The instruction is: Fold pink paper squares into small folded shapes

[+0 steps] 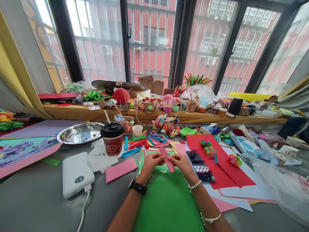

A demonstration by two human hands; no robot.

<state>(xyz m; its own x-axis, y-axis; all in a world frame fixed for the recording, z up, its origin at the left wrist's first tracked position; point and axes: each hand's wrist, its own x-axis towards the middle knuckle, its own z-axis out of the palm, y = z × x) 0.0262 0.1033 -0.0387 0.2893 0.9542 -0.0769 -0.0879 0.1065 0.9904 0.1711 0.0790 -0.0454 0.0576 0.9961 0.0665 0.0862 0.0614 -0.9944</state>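
Both L fingers (158, 159) & R fingers (174, 157) pinched on pink strip (168, 161); cup (112, 140) part-reads "AGE".

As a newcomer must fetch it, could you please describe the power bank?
On the grey table, find the shiny metal tray. The power bank lies nearer you, thick and white. Its dark oval and white cable set it apart from the tissue.

strip (167, 159): pink | sheet (169, 203): green | watchband (140, 188): black, white-dotted
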